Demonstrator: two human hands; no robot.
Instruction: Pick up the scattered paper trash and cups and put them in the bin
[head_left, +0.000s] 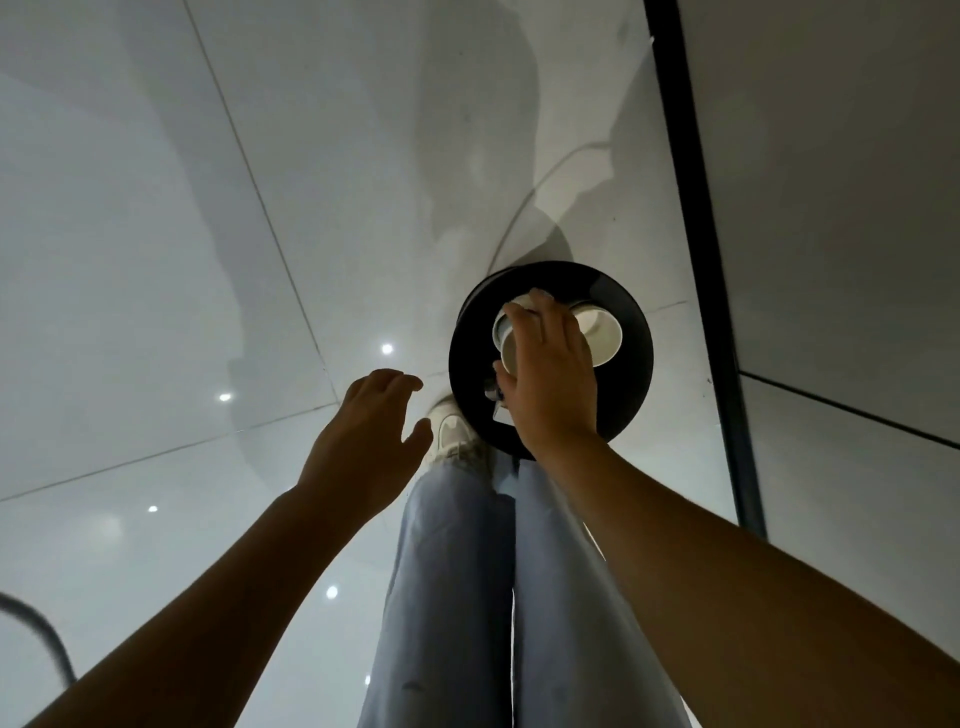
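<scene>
So the right hand was right over the mouth of the black bin, fingers curled round a white paper cup held just inside the rim. Another cup was already lying in the bin, just to the right of that hand. The left hand hung apart on the left, above the glossy tiled floor, fingers loose and holding nothing. Pale jeans and a white sneaker were below.
</scene>
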